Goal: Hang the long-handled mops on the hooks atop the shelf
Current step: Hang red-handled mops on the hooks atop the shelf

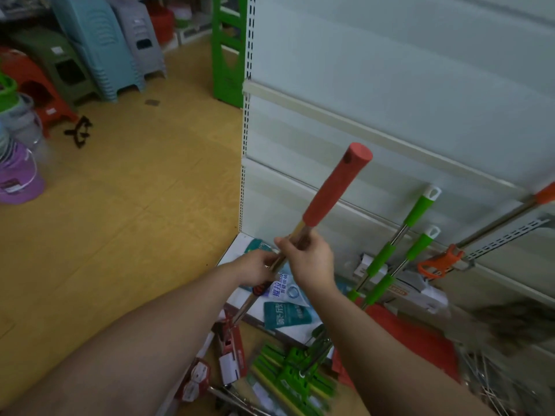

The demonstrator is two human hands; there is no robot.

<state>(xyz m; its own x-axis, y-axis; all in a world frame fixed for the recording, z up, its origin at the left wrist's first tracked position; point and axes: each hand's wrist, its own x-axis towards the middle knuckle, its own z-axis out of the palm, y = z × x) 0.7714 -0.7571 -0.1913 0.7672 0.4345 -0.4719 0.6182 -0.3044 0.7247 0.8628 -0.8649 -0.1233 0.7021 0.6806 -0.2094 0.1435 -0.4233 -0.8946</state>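
Hanging has barely begun, as far as I can judge. At the near left, my left hand (259, 265) curls round the steel shaft of the long mop with the red foam grip (336, 187). My right hand (312, 261) wraps the same shaft just above it, right under the grip. The mop tilts up toward the white metal shelf panel (390, 70). Further right, two green-handled steel mops (417, 211) lean on that panel, and an orange-tipped steel mop (510, 211) slants at the far right. None looks hung; the hooks are out of view.
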